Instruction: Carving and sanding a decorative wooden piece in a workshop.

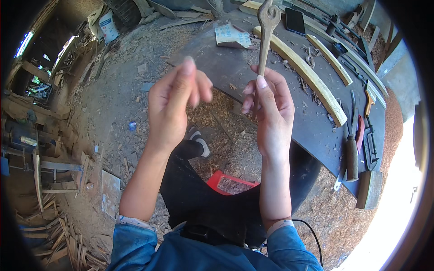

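My right hand pinches a carved wooden stick between thumb and fingers. The stick stands nearly upright, with a scrolled, pierced head at the top and a thin tapered lower end reaching into my palm. To its left, my left hand is raised, thumb up and apart from the loosely bent fingers, which are blurred. No object shows in it, and it does not touch the stick. Both hands are over the near left edge of the dark tabletop.
Curved wooden strips, a phone and a piece of sandpaper lie on the tabletop. Toward its right edge are a wooden-handled chisel and a black clamp. A red plastic stool shows beneath me; wood scraps litter the floor.
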The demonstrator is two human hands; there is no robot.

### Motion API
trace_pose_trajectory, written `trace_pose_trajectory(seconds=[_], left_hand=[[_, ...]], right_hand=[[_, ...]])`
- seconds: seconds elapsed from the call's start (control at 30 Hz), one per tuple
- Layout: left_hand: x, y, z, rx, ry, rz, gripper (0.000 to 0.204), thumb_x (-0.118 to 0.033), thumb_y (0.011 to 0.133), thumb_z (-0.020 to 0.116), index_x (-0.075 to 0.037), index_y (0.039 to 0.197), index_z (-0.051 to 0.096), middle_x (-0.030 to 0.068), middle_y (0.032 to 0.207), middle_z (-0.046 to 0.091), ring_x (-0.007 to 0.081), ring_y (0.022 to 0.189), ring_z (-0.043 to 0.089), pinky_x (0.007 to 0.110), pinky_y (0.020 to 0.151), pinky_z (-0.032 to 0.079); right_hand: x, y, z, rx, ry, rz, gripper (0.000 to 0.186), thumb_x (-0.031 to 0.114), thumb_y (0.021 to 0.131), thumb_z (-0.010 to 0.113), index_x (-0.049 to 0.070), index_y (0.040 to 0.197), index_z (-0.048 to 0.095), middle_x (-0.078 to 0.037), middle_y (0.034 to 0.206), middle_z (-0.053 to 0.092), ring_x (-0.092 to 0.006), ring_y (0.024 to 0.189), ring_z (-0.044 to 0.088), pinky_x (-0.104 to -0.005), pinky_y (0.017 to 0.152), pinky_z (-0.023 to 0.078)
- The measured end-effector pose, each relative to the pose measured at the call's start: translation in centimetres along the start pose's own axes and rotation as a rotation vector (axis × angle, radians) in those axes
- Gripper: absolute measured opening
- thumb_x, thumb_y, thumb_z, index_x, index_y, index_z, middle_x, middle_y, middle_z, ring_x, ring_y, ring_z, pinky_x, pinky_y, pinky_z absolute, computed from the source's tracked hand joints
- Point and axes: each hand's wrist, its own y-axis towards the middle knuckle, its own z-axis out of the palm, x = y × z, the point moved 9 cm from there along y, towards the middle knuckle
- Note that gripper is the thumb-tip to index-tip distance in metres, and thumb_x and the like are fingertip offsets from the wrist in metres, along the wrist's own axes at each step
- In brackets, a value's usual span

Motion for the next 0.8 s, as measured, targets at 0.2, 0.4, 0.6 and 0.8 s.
trace_pose_trajectory(seconds=[0.2,0.4,0.6,0.8], left_hand=[[-0.3,0.3,-0.3,0.234,-0.188,0.189,0.045,-0.033,0.113,0.039,-0.01,0.076,0.049,0.0063,0.08,0.057,0.0151,0.086,0.056,0.032,0.086,0.044],[-0.1,1.1,0.1,0.016,0.028,0.101,0.049,-0.034,0.114,0.037,-0.011,0.071,0.046,0.0052,0.066,0.051,0.017,0.08,0.056,0.035,0.086,0.045],[-0.8,1.1,0.4,0.108,-0.001,0.176,0.045,-0.032,0.113,0.04,-0.01,0.075,0.047,0.0035,0.07,0.053,0.0162,0.077,0.056,0.034,0.082,0.046],[0.3,2.0,1.6,0.125,0.03,0.15,0.025,-0.029,0.108,0.053,-0.006,0.102,0.059,0.0082,0.099,0.063,0.0166,0.093,0.06,0.034,0.089,0.048]], right_hand=[[0.1,0.1,0.2,0.007,0.029,-0.018,0.029,0.016,0.106,0.057,0.0,0.131,0.059,-0.006,0.091,0.067,-0.0078,0.073,0.06,-0.0229,0.066,0.05],[0.2,0.1,-0.1,0.002,0.028,-0.022,0.029,0.016,0.106,0.057,0.0,0.13,0.06,-0.006,0.09,0.067,-0.0073,0.073,0.06,-0.0224,0.066,0.049],[0.3,0.2,0.0,-0.006,0.021,-0.009,0.028,0.017,0.106,0.058,0.001,0.13,0.06,-0.005,0.09,0.067,-0.007,0.072,0.059,-0.0223,0.066,0.049],[0.7,0.3,-0.9,-0.052,0.022,-0.044,0.027,0.017,0.106,0.057,0.001,0.128,0.06,-0.005,0.09,0.067,-0.0071,0.068,0.06,-0.0203,0.062,0.048]])
